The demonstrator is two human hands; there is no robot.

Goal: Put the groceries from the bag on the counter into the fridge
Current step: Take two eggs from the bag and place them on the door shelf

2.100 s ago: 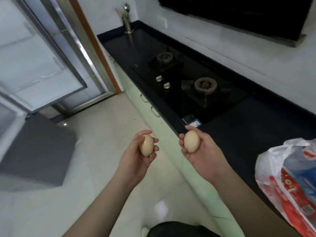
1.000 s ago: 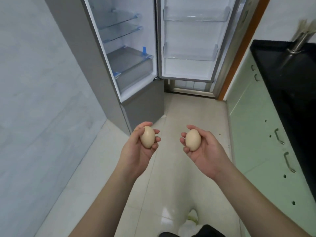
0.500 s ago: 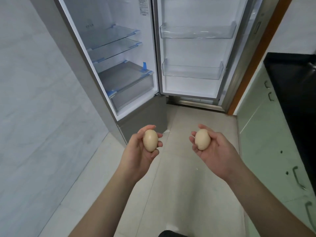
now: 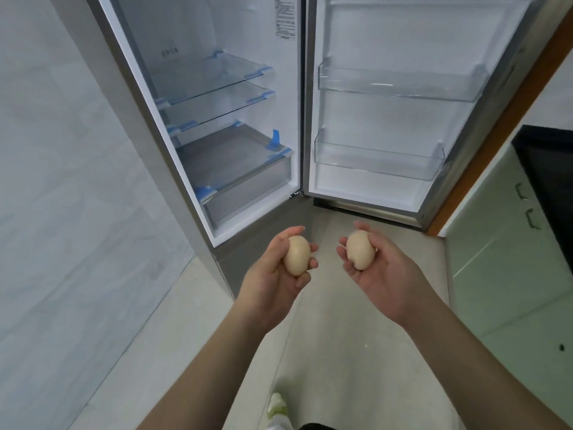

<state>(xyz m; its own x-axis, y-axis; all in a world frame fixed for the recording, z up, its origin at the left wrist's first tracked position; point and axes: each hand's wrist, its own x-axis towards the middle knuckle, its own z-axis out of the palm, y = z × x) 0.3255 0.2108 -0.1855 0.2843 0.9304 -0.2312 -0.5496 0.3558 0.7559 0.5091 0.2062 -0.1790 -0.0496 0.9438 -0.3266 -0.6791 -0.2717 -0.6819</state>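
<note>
My left hand (image 4: 273, 280) grips a pale beige egg (image 4: 297, 255), fingers curled round it. A second beige egg (image 4: 359, 249) lies in my right hand (image 4: 384, 280), cradled by curled fingers. Both hands hover in front of the open fridge (image 4: 217, 125), just below its lower edge. Inside are two glass shelves (image 4: 214, 85) and a drawer (image 4: 248, 181) with blue tape strips. The open fridge door (image 4: 387, 103) stands on the right with two clear door bins (image 4: 397, 83). The bag and the counter's grocery end are out of view.
A grey-white tiled wall (image 4: 62, 181) runs along the left. Pale green cabinets (image 4: 511, 274) with dark handles and a black countertop (image 4: 548, 169) line the right. Beige floor tiles (image 4: 335, 336) stretch between. An orange-brown door frame (image 4: 496, 135) stands behind the fridge door.
The view has swung from the stove counter and bag round to the open fridge, which now looms closer. Both hands still hold their eggs at the same height.
</note>
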